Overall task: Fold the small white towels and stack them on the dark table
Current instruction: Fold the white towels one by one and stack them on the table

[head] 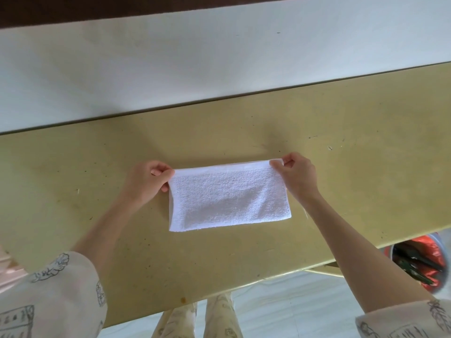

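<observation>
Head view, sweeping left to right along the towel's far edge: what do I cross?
left hand pinching the left corner → white towel on the table → right hand pinching the right corner.

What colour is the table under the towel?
Yellowish olive with dark specks, as the head view shows: table under the white towel.

Under the left hand (146, 181) the fingertips curl out of sight behind the towel (229, 198) corner they pinch, and the right hand (296, 176) likewise hides its fingertips behind the far corner. How many layers the towel has cannot be told. Below the right forearm, a bucket (419, 262) is cut off by the frame's edge, its dark contents unclear.
</observation>
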Available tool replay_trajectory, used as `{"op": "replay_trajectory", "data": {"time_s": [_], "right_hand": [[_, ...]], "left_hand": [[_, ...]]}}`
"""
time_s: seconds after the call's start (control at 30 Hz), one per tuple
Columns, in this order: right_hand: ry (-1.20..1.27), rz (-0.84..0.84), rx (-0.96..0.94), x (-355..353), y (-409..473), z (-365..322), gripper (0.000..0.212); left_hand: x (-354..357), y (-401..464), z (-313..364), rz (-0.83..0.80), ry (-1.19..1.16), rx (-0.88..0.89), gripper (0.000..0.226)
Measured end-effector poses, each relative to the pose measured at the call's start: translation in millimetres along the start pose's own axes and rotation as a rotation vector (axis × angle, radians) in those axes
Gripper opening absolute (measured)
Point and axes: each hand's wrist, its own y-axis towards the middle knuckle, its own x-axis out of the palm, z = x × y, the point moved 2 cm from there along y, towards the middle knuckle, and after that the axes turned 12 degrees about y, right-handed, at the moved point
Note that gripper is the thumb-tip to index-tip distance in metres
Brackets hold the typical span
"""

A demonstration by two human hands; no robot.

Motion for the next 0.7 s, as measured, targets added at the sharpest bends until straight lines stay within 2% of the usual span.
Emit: {"op": "replay_trajectory", "data": {"time_s": [0.4, 0.7], "right_hand": [[-0.122, 0.036, -0.013, 4.7, 1.2, -1.7, 0.019], [-0.141, 0.047, 0.015, 5.7, 1.2, -3.7, 0.020]], "left_hand": [[0.1, -1.3, 1.5, 0.025, 0.081, 0.012, 0.014], [2.9, 0.5, 3.2, 0.085, 0.035, -0.016, 0.012]]}}
